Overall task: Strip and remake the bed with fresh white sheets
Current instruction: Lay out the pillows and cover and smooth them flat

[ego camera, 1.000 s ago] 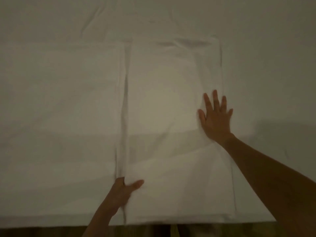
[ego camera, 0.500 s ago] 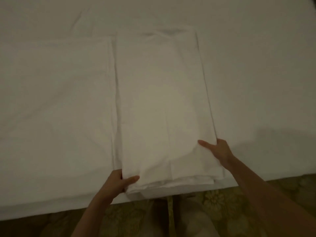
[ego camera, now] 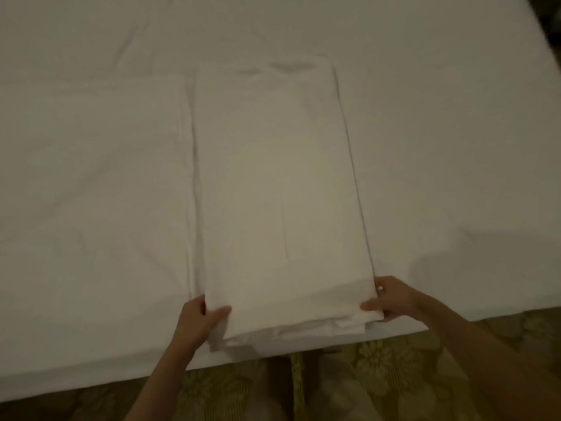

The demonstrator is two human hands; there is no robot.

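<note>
A folded white sheet lies as a long layered rectangle on the white bed, its near end at the bed's front edge. My left hand grips the near left corner, thumb on top and fingers under the layers. My right hand holds the near right corner the same way, thumb on top of the fabric. To the left, a second flat white folded sheet lies beside it, edge to edge.
The bed's front edge runs across the bottom of the view. Below it is a patterned yellow-green carpet. The bed's surface stretches away behind and to the right of the folded sheets.
My right hand left the middle of the folded sheet's right side and came down to its near right corner. My left hand kept its hold on the near left corner.
</note>
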